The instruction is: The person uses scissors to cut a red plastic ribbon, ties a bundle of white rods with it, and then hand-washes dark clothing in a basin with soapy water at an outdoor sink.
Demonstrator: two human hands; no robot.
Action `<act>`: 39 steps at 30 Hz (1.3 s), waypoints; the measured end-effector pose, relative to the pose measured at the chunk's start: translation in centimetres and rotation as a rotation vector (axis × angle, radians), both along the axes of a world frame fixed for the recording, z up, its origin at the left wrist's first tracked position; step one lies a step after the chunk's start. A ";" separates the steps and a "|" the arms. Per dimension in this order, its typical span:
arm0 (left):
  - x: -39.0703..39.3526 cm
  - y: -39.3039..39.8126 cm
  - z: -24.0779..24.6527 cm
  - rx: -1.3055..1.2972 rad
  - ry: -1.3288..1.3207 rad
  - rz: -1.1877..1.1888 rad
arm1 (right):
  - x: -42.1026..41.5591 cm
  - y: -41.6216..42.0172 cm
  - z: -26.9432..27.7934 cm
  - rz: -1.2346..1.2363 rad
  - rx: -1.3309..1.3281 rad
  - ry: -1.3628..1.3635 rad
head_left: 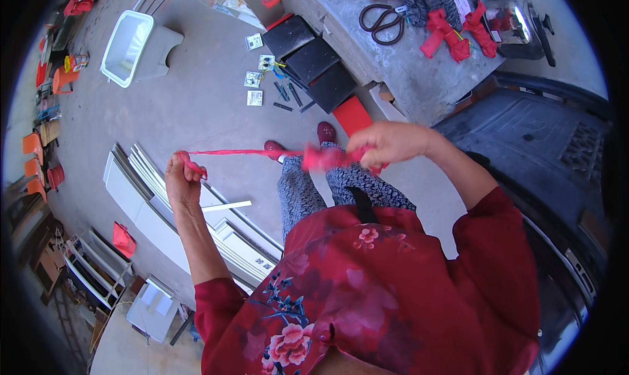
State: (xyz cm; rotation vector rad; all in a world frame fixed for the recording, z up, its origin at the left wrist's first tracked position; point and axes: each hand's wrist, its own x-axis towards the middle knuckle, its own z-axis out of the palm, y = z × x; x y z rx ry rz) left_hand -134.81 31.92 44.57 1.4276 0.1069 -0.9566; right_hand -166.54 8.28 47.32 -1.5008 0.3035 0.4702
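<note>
A thin red plastic strip (236, 152) is stretched taut between my two hands, above my knees. My left hand (184, 178) is closed around one end of it, with a short piece sticking out of the fist. On the other side, my right hand (385, 141) grips a bunched, blurred part of the red plastic (327, 158). Rolled and knotted red plastic bundles (444, 36) lie on the concrete ledge at the upper right, beside dark-handled scissors (382, 24), a grey cloth (426, 4) and a shiny metal kettle (511, 23).
Black panels (313, 59), wired switch plates (266, 62) and short black strips lie on the floor ahead. A white bin (164, 51) stands at the upper left. Long white panels (147, 218) lie beside my left arm. A dark door (535, 124) is at the right.
</note>
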 end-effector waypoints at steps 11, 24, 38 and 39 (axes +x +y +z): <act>5.4 4.8 -0.7 -0.093 -0.030 0.251 | -4.0 -1.7 -3.2 -0.581 0.935 -0.096; -3.6 0.5 -3.7 0.226 -0.347 -0.373 | -10.1 -15.1 1.9 -0.040 -1.395 0.388; -7.6 -2.4 -1.4 0.238 -0.438 -0.467 | 3.9 -9.7 -6.2 -1.019 -1.245 0.472; -7.7 -2.4 -1.0 0.243 -0.451 -0.467 | 4.7 -9.9 -7.2 -1.065 -1.196 0.575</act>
